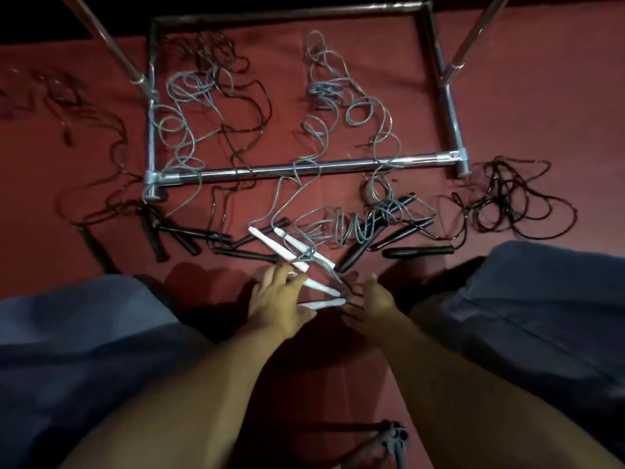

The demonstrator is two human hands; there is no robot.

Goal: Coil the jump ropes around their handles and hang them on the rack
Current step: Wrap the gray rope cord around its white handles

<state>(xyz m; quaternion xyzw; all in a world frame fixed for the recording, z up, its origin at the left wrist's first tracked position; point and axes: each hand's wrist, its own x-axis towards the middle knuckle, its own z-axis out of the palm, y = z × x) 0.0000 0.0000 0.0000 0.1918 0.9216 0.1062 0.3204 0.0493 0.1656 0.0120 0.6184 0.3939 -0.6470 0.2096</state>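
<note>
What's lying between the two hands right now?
In the head view, white jump rope handles lie on the red floor between the left hand and right hand.

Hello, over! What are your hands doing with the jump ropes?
Left hand open on white handles. Right hand open beside them. Grey ropes uncoiled, tangled over black handles and rack bar.

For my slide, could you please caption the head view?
Both hands, left hand and right hand, reach for white handles among uncoiled jump ropes by the rack.
</note>
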